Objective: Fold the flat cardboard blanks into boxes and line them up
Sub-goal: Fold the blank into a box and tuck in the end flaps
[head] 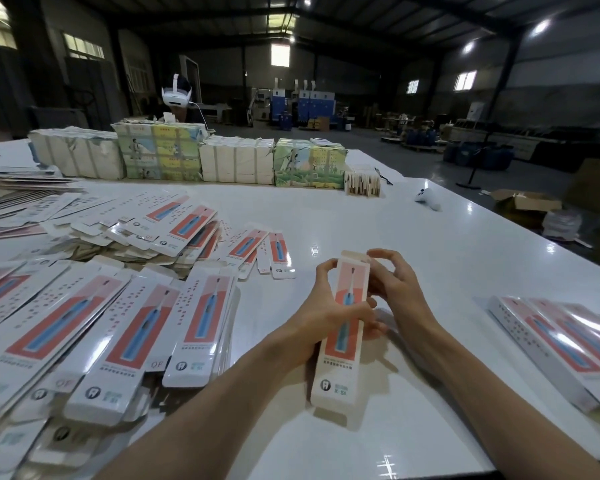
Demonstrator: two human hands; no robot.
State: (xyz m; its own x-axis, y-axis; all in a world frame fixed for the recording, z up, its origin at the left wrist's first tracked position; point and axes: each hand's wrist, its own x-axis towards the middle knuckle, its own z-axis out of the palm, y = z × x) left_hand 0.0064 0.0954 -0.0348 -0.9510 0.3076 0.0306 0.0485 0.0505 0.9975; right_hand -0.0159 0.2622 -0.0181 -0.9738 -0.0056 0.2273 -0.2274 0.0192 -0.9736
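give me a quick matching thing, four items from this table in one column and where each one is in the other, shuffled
Things
1. box
2. blanks
3. finished boxes
4. bundles

Places
a. in a row on the far side of the table
b. gripped by the left hand and right hand
c. side by side at the right edge
d. heaped on the left

Pairs: 1-b, 2-d, 3-c, 4-a
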